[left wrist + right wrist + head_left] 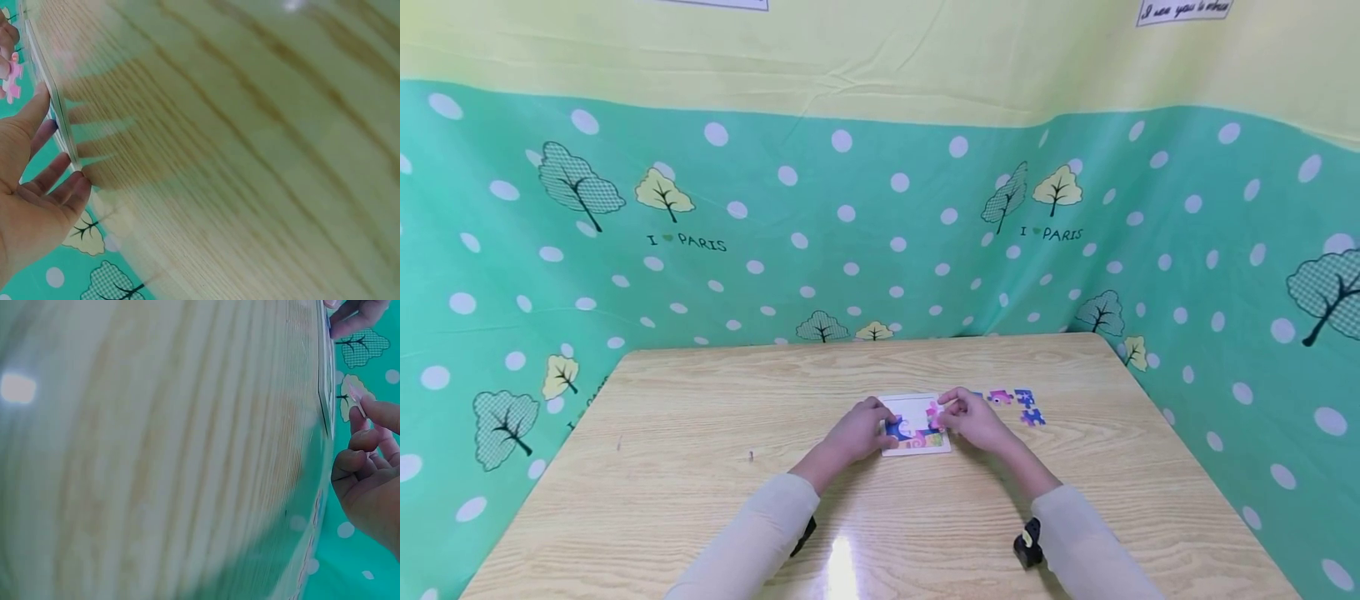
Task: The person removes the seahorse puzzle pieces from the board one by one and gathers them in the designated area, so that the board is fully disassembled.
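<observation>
A white puzzle board (917, 408) lies flat in the middle of the wooden table (700, 450), with coloured pieces set along its near edge. My left hand (880, 425) rests at the board's left side, its straight fingers (65, 184) touching the board's edge (59, 112). My right hand (943, 410) is at the board's right side and pinches a pink puzzle piece (933, 411) between thumb and fingertips, just above the board. That pink puzzle piece (357, 402) also shows in the right wrist view, and the pink puzzle piece (12, 78) appears again at the left wrist view's top left.
Several loose puzzle pieces, pink (1000, 397) and blue (1028, 408), lie on the table just right of my right hand. A green spotted cloth (850, 242) walls in the table on three sides.
</observation>
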{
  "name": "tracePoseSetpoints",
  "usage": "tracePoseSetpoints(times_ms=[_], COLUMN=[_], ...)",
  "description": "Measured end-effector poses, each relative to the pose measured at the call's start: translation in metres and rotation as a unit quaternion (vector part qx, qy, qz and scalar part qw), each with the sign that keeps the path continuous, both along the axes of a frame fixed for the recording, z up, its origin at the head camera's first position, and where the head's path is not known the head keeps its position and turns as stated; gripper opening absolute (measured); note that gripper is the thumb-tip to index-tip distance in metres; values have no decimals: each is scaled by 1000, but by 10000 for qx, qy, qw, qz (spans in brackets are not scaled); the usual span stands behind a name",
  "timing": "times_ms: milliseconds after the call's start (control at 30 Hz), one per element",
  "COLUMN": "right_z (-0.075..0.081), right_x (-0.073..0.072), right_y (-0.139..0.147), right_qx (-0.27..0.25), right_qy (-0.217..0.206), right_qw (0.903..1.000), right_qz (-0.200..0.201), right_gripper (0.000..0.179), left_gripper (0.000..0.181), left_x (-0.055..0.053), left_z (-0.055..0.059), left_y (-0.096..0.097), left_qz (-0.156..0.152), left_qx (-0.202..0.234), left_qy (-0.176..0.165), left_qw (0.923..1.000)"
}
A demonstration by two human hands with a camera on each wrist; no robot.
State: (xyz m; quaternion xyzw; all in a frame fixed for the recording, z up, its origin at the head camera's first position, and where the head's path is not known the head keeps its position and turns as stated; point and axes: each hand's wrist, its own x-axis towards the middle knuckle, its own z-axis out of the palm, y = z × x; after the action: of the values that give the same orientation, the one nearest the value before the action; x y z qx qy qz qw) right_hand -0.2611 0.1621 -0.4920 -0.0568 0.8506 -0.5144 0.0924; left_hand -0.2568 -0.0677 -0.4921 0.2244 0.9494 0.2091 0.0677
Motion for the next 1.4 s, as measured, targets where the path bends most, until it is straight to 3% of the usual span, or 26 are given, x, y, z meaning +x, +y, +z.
tracePoseSetpoints(times_ms=[900,1400], right_z=[1,0], right_x=[7,7], right_y=[26,40], right_qx=[277,426], right_qy=[45,57], right_qw=[9992,9988], right_qz=[-275,-233], right_gripper=[26,31], left_gripper=[41,42], left_x=[0,1], left_z=[-1,0], left_y=[-1,0], left_qz=[20,67], left_qx=[-70,-71], left_qy=[-29,-64], left_qw=[10000,9999])
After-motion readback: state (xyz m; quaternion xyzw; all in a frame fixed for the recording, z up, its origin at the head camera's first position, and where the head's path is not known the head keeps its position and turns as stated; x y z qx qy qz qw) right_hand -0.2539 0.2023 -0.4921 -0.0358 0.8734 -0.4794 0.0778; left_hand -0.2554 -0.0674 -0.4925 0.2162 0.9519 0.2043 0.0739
